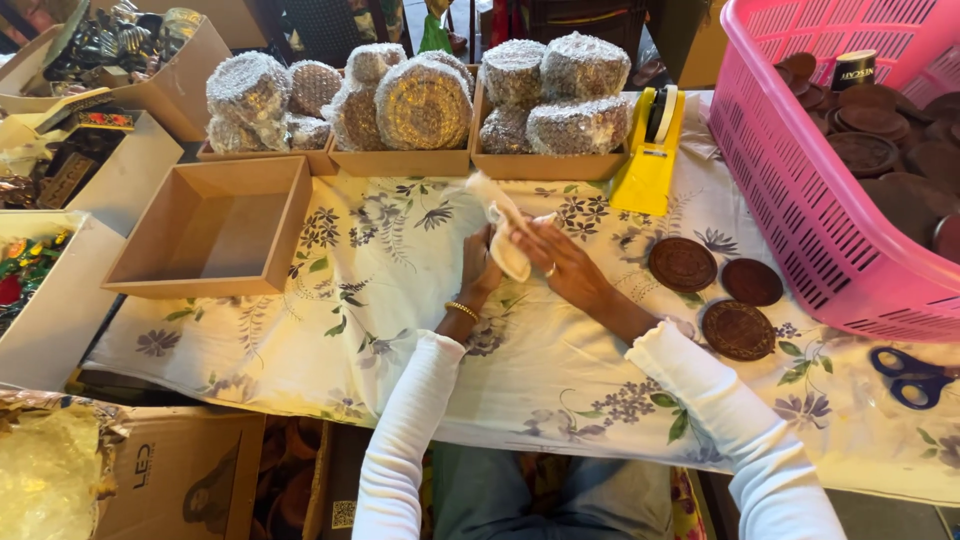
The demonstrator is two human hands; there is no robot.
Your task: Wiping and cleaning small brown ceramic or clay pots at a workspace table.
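Both my hands meet over the flowered tablecloth (380, 300) and grip a crumpled white cloth (503, 232). My left hand (478, 266) holds the cloth from below. My right hand (553, 262), with a ring on one finger, presses against it from the right. The cloth's loose end sticks up toward the far side. Whether something is wrapped inside the cloth is hidden. Three dark brown carved round discs (683, 264) lie on the cloth just right of my right arm.
An empty cardboard tray (215, 232) sits at left. Trays of bubble-wrapped round bundles (423, 104) line the back. A yellow tape dispenser (652, 150) stands beside a pink plastic basket (800, 200) of discs. Blue scissors (912, 376) lie at right.
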